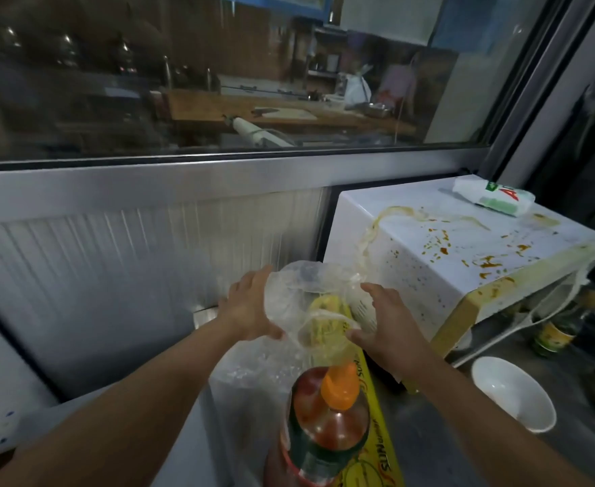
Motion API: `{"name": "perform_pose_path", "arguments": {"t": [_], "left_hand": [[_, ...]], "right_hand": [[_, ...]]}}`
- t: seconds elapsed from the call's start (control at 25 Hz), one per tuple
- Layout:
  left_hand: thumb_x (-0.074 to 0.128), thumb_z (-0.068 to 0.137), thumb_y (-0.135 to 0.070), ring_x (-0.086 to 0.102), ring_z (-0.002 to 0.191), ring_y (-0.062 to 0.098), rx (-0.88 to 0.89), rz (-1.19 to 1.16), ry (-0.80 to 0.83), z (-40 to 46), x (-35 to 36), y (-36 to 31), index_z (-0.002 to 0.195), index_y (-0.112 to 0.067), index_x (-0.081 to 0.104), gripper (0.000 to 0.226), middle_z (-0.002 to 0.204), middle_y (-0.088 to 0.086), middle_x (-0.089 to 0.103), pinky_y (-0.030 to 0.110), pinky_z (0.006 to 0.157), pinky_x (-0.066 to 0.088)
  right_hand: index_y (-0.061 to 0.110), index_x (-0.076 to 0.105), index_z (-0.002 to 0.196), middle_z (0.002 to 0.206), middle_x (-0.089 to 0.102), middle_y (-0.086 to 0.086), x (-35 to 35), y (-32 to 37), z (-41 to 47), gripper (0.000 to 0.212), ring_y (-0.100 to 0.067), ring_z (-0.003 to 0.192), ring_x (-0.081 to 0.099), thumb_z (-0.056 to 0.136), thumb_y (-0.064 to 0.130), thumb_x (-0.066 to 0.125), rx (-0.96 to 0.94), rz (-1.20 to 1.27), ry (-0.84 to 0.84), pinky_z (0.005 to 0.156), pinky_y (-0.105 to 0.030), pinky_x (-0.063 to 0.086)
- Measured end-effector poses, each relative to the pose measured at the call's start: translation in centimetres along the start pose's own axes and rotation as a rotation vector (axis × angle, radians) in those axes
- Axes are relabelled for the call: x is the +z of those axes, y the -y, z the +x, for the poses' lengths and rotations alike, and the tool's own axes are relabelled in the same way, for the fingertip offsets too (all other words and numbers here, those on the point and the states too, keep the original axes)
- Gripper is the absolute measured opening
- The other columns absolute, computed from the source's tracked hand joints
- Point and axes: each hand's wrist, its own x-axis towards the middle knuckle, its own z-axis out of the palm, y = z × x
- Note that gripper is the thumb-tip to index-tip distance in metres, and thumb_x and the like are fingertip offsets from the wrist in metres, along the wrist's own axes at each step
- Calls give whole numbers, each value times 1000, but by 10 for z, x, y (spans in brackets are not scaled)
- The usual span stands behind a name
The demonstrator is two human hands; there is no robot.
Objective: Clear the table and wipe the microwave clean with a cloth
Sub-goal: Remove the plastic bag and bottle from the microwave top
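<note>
Both my hands hold a crumpled clear plastic bag (303, 304) with something yellow inside, just left of the microwave. My left hand (250, 307) grips its left side and my right hand (380, 321) grips its right side. The white microwave (429, 261) stands at the right, its top and side splattered with orange and yellowish stains. On its far top corner lies a white folded packet (492, 200) with green and red print. No cloth shows anywhere in the frame.
A red sauce bottle (327, 427) with an orange cap stands in front of me beside a long yellow box (376, 434). A white bowl (513, 391) sits at the right. A dark bottle (556, 332) stands beneath the microwave's corner. A window (218, 75) runs along the back.
</note>
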Motion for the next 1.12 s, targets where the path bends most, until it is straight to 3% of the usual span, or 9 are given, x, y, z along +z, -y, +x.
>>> {"name": "perform_pose_path", "arguments": {"t": [0.16, 0.28, 0.44, 0.52, 0.64, 0.88, 1.04, 1.12], "left_hand": [[84, 53, -47, 18, 140, 31, 44, 164, 37, 21, 20, 2, 145, -32, -15, 137, 151, 7, 17, 55, 110, 26], [82, 61, -36, 37, 129, 32, 59, 249, -10, 23, 34, 3, 146, -25, -11, 126, 137, 11, 38, 51, 104, 33], [64, 80, -16, 60, 101, 25, 136, 303, -77, 24, 42, 4, 143, -19, 19, 78, 112, 7, 61, 35, 81, 46], [53, 86, -12, 62, 97, 24, 152, 244, -103, 23, 37, 5, 132, -26, 40, 50, 109, 5, 64, 34, 75, 48], [50, 90, -13, 63, 93, 21, 156, 199, -166, 21, 25, 2, 107, -28, 63, 27, 105, 1, 66, 31, 72, 48], [52, 91, -13, 60, 87, 20, 221, 291, -243, 18, -18, -10, 91, -12, 70, 18, 104, 4, 58, 30, 74, 50], [56, 86, -15, 57, 102, 18, 341, 286, -256, 13, -58, -34, 92, -16, 70, 15, 118, -4, 59, 31, 87, 47], [57, 84, -15, 57, 106, 21, 352, 287, -270, 9, -74, -55, 88, -16, 68, 12, 119, -3, 61, 32, 86, 45]], "right_hand": [[21, 25, 144, 142, 32, -3, 7, -7, 6, 79, -17, 128, 40, 79, 31, 70, 19, -32, -46, 101, -29, 36], [22, 25, 144, 142, 32, -1, 10, -11, 8, 78, -16, 129, 38, 81, 32, 69, 50, -42, -57, 101, -28, 35], [22, 26, 143, 140, 35, -2, 12, -11, 12, 76, -16, 127, 39, 80, 33, 69, 59, -56, -62, 101, -27, 35], [21, 26, 143, 141, 34, -3, 11, -10, 14, 77, -17, 127, 39, 80, 32, 69, 66, -57, -57, 101, -28, 36], [21, 25, 143, 142, 33, -3, 4, -7, 13, 77, -18, 128, 40, 81, 32, 68, 62, -51, -57, 100, -27, 35], [20, 25, 143, 142, 34, -3, -22, 1, 8, 76, -17, 129, 38, 82, 31, 68, 68, -13, -109, 104, -30, 35], [19, 24, 144, 144, 32, -3, -49, 5, 2, 75, -17, 130, 39, 83, 29, 67, 86, 12, -148, 104, -32, 37], [19, 25, 143, 142, 33, -5, -65, 6, -1, 74, -19, 126, 43, 83, 28, 68, 81, 23, -180, 99, -31, 39]]}}
